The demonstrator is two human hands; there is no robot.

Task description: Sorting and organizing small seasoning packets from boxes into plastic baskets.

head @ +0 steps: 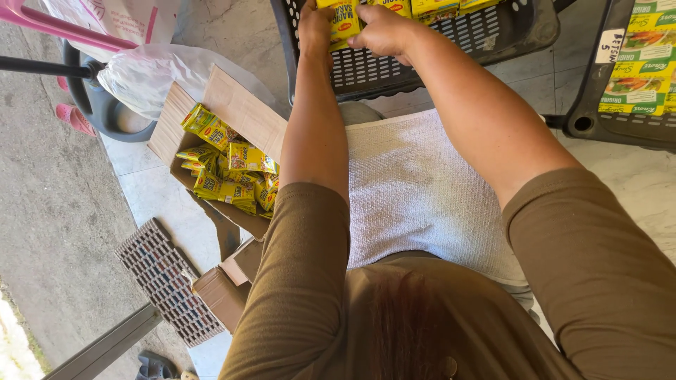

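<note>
My left hand (pixel 315 27) and my right hand (pixel 380 29) reach forward into a dark plastic crate (pixel 394 67) at the top of the view. Together they grip a small yellow box (pixel 345 21), one of a row of yellow boxes (pixel 429 7) standing along the crate's far side. Both arms stretch out over a white towel (pixel 415 190) across my lap. To my left on the floor, an open cardboard carton (pixel 239 112) holds several more small yellow packets (pixel 229 169).
A second dark crate (pixel 598 105) at the right carries green and yellow packets (pixel 641 70). A white plastic bag (pixel 158 74) and a dark tub (pixel 105 116) lie behind the carton. A perforated mat (pixel 165 281) and flattened cardboard (pixel 222 288) sit at lower left.
</note>
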